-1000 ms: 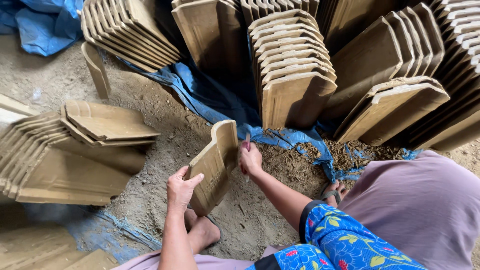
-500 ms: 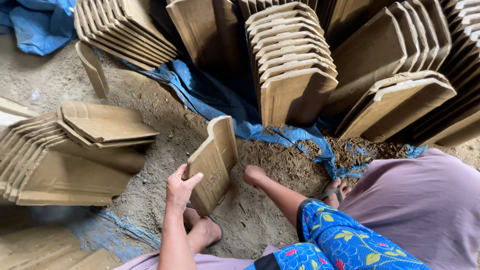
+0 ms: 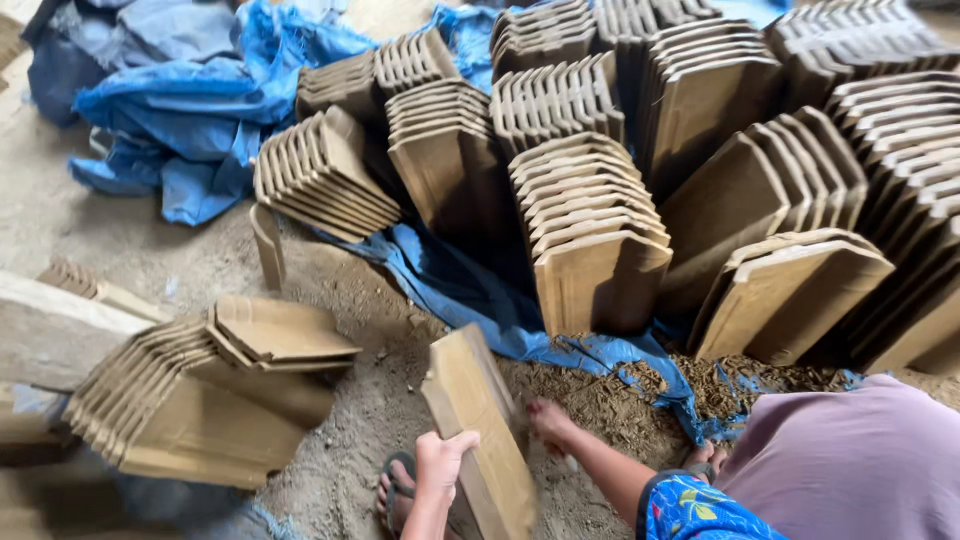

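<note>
Since the earlier frame, the flat tan unfired clay tile (image 3: 478,430) has tilted upright; left hand (image 3: 440,465) grips its edge for support, while right hand (image 3: 549,420) rests behind it, grip undeterminable.

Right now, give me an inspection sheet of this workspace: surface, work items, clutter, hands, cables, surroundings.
Surface: bare dirt ground, loose clumps and crumbs near the hands.
Work items: one flat tan unfired clay tile standing on edge, tilted.
Clutter: crumpled blue plastic sheet at upper left, running under the stacks; low pile of tan clay tiles at left; a single tile on end.
Hands: left hand has its grip on the tile's near edge; right hand is beside the tile, blurred, grip cannot be told.
Cables: nothing seen.
Surroundings: leaning rows of stacked tan tiles across the back; sandalled foot below the tile.
</note>
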